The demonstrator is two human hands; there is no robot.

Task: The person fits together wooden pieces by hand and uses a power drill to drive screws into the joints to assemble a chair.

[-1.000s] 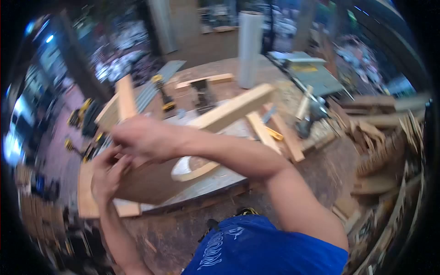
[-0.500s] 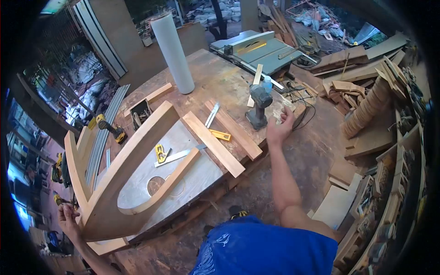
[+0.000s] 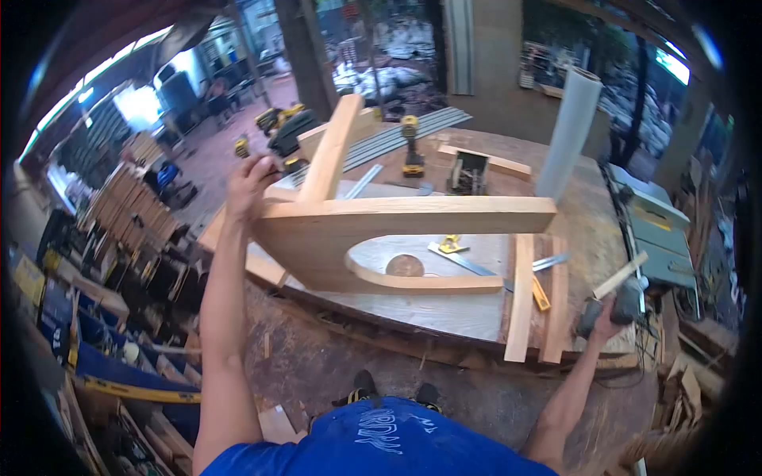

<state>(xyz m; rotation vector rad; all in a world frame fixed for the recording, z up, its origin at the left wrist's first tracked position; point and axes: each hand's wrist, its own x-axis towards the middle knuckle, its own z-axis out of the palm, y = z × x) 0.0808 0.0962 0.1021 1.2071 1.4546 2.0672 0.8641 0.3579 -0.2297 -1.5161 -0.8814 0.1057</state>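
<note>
Left hand [image 3: 250, 181] is clamped on the upper left corner of the wooden frame [image 3: 413, 216], fingers wrapped over the edge just beside the upright board [image 3: 329, 155]. Frame stands on edge on the counter [image 3: 591, 208]: straight rail on top, curved rail below, tip pointing right toward the roll [image 3: 570, 131]. Right hand [image 3: 605, 321] is closed round the drill [image 3: 627, 303] at the counter's right edge, just past two loose slats [image 3: 520, 297].

Handling, my read: stiff solid timber, bulky, probably fairly heavy and tippy while on edge. Not fragile overall, but the thin curved rail and the joints look like the weak spots. Best hold is the thick corner where the rails meet, or the top rail, not the curve. A one-hand hold looks marginal.

Vs half a second ago: right hand was open and short of the drill, now it's on it. Left hand was low at the frame's near corner, now high on it. View has swung left.
</note>
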